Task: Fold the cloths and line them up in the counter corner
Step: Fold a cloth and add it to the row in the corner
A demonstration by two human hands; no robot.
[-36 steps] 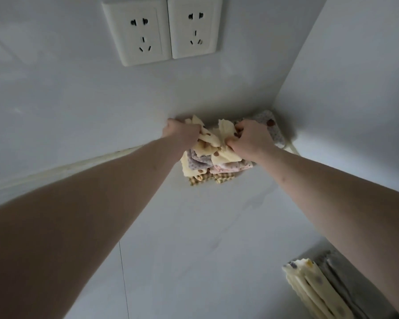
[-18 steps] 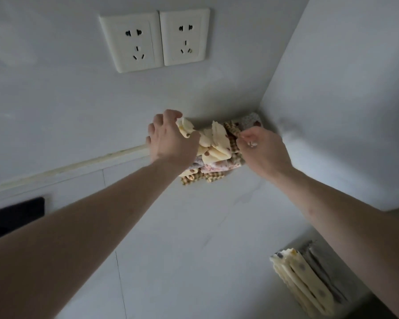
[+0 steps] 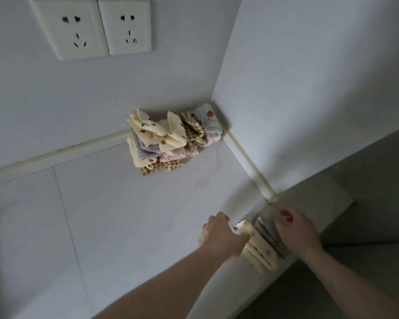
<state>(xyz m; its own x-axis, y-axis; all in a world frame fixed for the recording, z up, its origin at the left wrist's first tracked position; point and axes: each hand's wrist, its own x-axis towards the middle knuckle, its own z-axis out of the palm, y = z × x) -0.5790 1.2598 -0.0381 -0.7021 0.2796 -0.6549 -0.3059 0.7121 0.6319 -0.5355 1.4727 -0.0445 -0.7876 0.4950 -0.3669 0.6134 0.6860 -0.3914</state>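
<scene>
A row of folded cloths (image 3: 171, 139) in cream, lilac, pink and checked patterns stands in the counter corner against the back wall. No hand touches it. Near the counter's front right edge lies a second small pile: cream dotted folded cloths (image 3: 260, 252) with grey cloths (image 3: 266, 223) beside them. My left hand (image 3: 221, 236) grips the left end of the cream cloths. My right hand (image 3: 295, 229) lies on the grey cloths with its fingers curled over them.
Two white wall sockets (image 3: 95, 26) sit on the back wall above the white counter (image 3: 124, 215). A side wall (image 3: 309, 77) closes the corner on the right. The counter edge drops off at the lower right.
Both hands have left the corner row and come back to the front right pile. The left hand now grips the cream cloths and the right hand rests on the grey ones.
</scene>
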